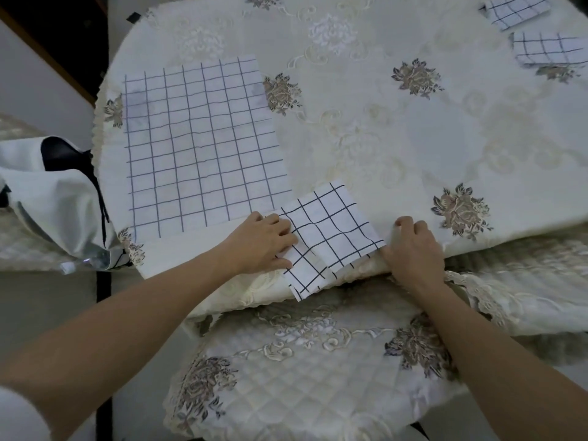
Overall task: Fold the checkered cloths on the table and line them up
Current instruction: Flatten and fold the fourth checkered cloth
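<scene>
Found at lower centre, on cream flower-embroidered tabletop [381, 128]: small folded white cloth with black check [334, 233], one corner overhanging the near edge. Left hand [264, 241] laid flat on its left side, fingers straight, pressing. Right hand [413, 246] at its right edge, fingers curled; grip on fabric not determinable. At left of frame, spread flat: large unfolded white cloth with grey-blue check [203, 144]. At upper right: folded checkered cloth [515, 11]; just below it, second folded checkered cloth [547, 49].
</scene>
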Tool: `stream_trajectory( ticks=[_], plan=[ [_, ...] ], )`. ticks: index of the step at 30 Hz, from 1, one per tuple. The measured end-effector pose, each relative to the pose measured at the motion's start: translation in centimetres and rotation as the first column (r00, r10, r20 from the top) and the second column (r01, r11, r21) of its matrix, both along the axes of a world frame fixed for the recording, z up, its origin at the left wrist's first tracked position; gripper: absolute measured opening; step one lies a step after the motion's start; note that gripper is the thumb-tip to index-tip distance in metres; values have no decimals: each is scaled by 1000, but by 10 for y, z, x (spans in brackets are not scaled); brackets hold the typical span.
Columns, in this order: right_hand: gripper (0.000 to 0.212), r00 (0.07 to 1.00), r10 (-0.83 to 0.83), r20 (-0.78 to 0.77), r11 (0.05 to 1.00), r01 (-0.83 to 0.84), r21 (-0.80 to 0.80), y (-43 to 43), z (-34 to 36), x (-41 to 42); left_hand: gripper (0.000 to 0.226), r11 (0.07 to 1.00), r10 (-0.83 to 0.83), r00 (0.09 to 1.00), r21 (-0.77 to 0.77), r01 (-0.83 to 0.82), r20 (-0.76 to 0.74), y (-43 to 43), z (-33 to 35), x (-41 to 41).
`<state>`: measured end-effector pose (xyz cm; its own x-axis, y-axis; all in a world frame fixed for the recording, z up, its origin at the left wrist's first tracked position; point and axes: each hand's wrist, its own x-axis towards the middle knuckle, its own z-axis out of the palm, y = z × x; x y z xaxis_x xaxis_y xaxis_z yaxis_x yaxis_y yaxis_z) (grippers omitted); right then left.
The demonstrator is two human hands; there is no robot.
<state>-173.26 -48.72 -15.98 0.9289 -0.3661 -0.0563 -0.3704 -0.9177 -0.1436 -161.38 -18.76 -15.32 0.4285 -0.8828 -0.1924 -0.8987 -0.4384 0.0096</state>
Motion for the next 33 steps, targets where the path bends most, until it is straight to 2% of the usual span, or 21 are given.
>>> stream_trajectory(
  ticks=[3, 5, 8, 12, 14, 16, 18, 20, 23, 25, 28, 33],
  plan=[
    [50, 979, 200, 36, 977, -196, -82, 3, 2, 1, 43, 1000, 5, 1000, 6, -5, -16, 0, 1, 0],
    [33, 948, 303, 99, 950, -292, -112, 3, 3, 3, 42, 1000, 9, 1000, 1, -9, -25, -1, 2, 1],
    [14, 961, 249, 119, 968, -243, -62, -8, -3, 3, 42, 1000, 17, 999, 15, -17, -42, -1, 3, 1],
    [19, 985, 172, -13, 985, -173, -14, -17, -5, 0, 48, 997, 31, 999, 68, -29, -40, -3, 3, 2],
    [21, 988, 137, -65, 991, -136, 17, -18, -1, 0, 46, 999, 25, 999, 47, -23, -44, -3, 4, 2],
    [28, 987, 156, -42, 988, -156, -2, -18, 3, 0, 41, 1000, 8, 999, -2, -8, -47, -3, 5, 3],
    [34, 964, 258, 60, 965, -255, -56, -16, 4, -1, 36, 999, -8, 999, -48, 6, -51, -4, 6, 3],
    [29, 899, 415, 143, 910, -408, -78, -9, 4, 0, 34, 996, -15, 999, -92, 11, -43, -5, 5, 2],
    [19, 832, 534, 148, 845, -531, -66, 0, 3, 2, 34, 983, 16, 1000, -183, -15, 6, -11, 2, -2],
    [15, 851, 506, 143, 862, -504, -55, 1, 4, 2, 35, 974, 84, 996, -211, -78, 21, -15, 0, -6],
    [4, 885, 444, 142, 895, -445, -28, 0, 4, 0, 49, 974, 163, 986, -165, -154, 39, -19, -5, -14],
    [14, 954, 273, 124, 955, -285, 87, -1, 5, 0, 59, 969, 217, 976, -121, -216, -1, -22, -9, -23]
  ],
)
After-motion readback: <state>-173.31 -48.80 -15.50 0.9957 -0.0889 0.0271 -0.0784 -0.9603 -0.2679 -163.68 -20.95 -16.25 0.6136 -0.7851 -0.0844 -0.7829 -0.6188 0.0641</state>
